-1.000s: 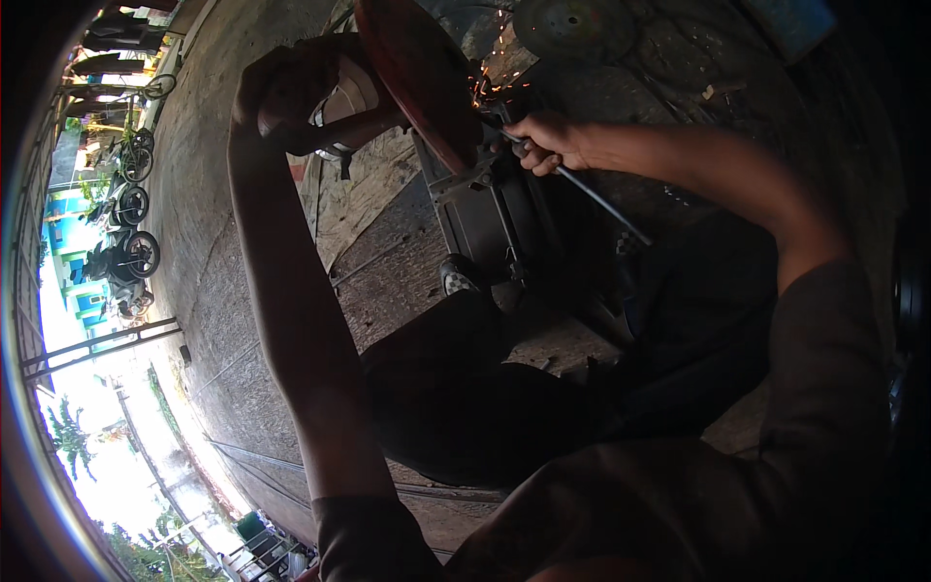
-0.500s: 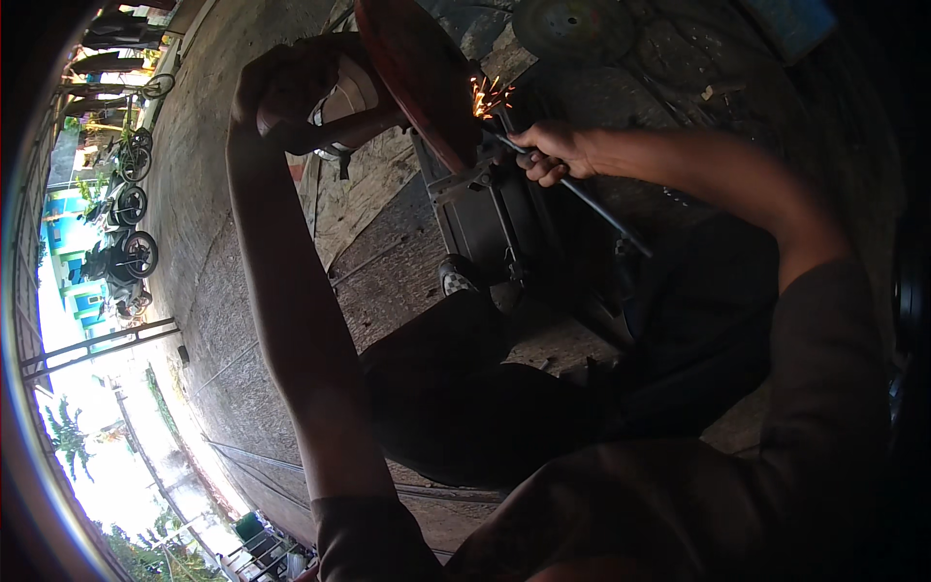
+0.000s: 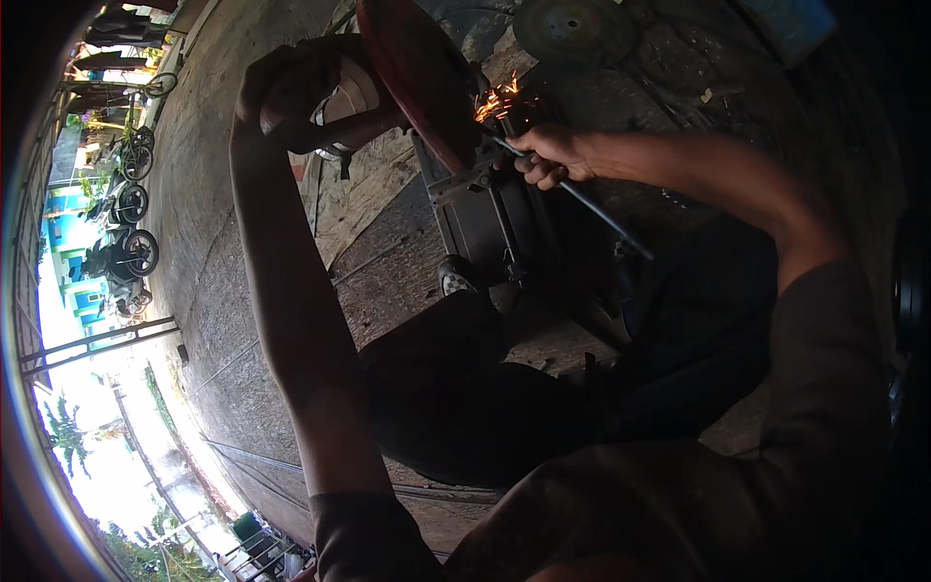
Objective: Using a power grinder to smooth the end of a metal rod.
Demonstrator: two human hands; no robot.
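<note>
- We see our left hand (image 3: 281,92) raised at the upper left, its fingers curled tight around the handle (image 3: 364,107) of a chop saw.
- The saw's red guard (image 3: 417,82) slants from the top edge down toward the middle, just beside that hand.
- Our right hand (image 3: 551,155) is clenched around a thin metal rod (image 3: 601,209), which runs from the saw's blade area down and to the right.
- Orange sparks (image 3: 497,100) burst at the rod's upper end, right where it meets the blade, just above our right hand.
- Below the guard sits the saw's dark base (image 3: 490,228), with the rod lying across its upper part.
- A small wheel (image 3: 454,281) shows at the lower edge of the base.
- The saw stands on a rough concrete floor (image 3: 213,242).
- A round metal disc (image 3: 572,29) lies on the floor at the top, well apart from both hands.
- At the far left, parked motorbikes (image 3: 121,257) stand in daylight.
- Our dark trousers (image 3: 465,388) fill the lower middle of the view.
</note>
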